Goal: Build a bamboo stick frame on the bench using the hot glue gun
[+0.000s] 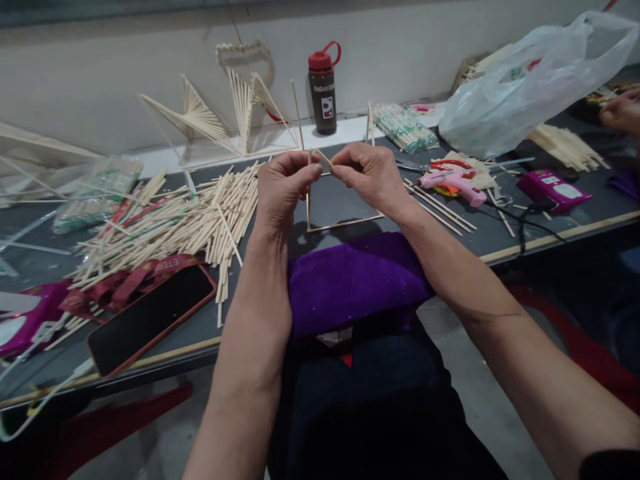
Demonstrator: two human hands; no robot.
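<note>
Bare forearms (253,320) reached the picture's centre; left hand (285,183) clamped fingertips on an upright stick (299,120), right hand (373,175) on a short stick (324,158), at the stick frame (345,223). Steady, light holding seemed wisest.

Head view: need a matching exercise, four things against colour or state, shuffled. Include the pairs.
Things
1. Right hand
2. Bottle
3. Phone
4. Glue gun

Colour or state
A. Lying face up, screen dark
B. Pink
C. Pinching a thin stick at its fingertips
D. Standing upright, dark with a red top

Pairs: 1-C, 2-D, 3-A, 4-B
</note>
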